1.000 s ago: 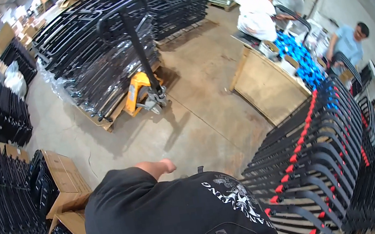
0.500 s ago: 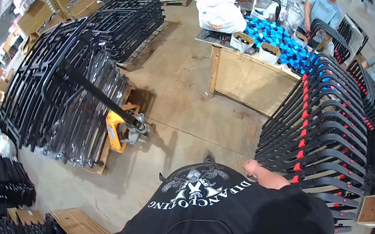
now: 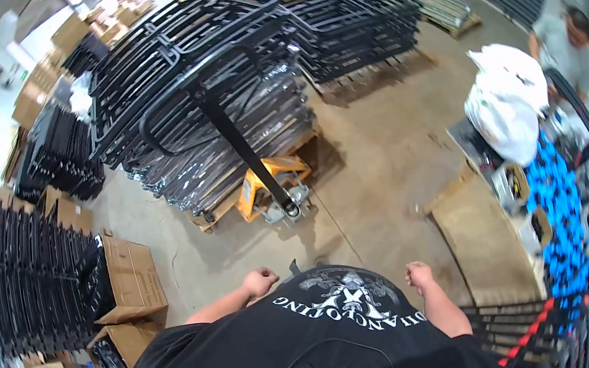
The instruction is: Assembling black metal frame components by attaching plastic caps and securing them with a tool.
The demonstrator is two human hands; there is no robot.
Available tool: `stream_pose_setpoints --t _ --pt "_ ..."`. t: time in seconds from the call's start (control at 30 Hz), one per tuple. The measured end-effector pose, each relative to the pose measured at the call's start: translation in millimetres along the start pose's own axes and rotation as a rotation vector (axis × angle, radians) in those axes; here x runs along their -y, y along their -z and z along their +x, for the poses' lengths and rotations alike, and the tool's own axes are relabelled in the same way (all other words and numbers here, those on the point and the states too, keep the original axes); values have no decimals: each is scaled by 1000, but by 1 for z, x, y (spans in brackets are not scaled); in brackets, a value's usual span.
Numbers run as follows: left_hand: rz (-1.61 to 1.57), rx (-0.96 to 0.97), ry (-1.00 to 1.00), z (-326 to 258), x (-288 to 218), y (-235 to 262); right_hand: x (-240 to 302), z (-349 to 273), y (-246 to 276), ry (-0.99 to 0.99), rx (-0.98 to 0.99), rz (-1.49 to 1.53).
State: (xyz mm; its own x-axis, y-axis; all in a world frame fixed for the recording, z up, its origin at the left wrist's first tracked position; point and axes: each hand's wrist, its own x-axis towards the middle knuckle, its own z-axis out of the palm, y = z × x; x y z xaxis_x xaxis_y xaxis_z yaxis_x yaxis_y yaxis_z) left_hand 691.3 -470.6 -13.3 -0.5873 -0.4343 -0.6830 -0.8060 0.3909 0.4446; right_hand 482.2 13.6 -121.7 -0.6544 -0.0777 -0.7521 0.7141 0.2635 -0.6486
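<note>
My left hand (image 3: 260, 282) hangs in front of my body on the left, its fingers curled loosely, with nothing seen in it. On the other side, my right hand (image 3: 419, 276) is raised a little, fingers bent in, and it too appears bare. Neither hand touches anything. Ahead stands a yellow pallet jack (image 3: 272, 181) with a long black handle (image 3: 238, 143). Its forks go under a pallet piled with black tubular metal frames (image 3: 214, 66), partly wrapped in clear film. To the lower right of my right hand is a row of black bars with red parts (image 3: 537, 327).
A workbench (image 3: 484, 239) at the right bears blue pieces (image 3: 555, 212) and a white sack (image 3: 508, 100); people (image 3: 570, 52) stand behind it. At the left are stacked black frames (image 3: 40, 278) and a cardboard box (image 3: 132, 275). Another frame pile (image 3: 358, 27) stands farther back.
My view has swung left, so the pallet jack and frame piles sit farther right. My left hand has come into view. My right hand is now apart from the row of black bars.
</note>
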Motion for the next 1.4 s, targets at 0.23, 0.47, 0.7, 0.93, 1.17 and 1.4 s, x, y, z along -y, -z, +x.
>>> stream_pose_setpoints --t 0.23,0.47,0.7,0.93,1.17,1.4 --pt "156 85 -282 166 -104 13 80 102 4 189 -22 -400" --pt "302 170 -529 294 -372 64 215 139 21 157 -95 -149" --pt "25 65 -828 379 -586 80 384 222 24 156 29 371" --pt "74 -310 -822 436 -679 175 559 434 43 -106 198 451" --pt "-109 -1207 -677 432 -725 343 761 546 -10 -1 261 252" --pt "224 -1510 -444 502 -703 452 835 643 -89 30 450 132"
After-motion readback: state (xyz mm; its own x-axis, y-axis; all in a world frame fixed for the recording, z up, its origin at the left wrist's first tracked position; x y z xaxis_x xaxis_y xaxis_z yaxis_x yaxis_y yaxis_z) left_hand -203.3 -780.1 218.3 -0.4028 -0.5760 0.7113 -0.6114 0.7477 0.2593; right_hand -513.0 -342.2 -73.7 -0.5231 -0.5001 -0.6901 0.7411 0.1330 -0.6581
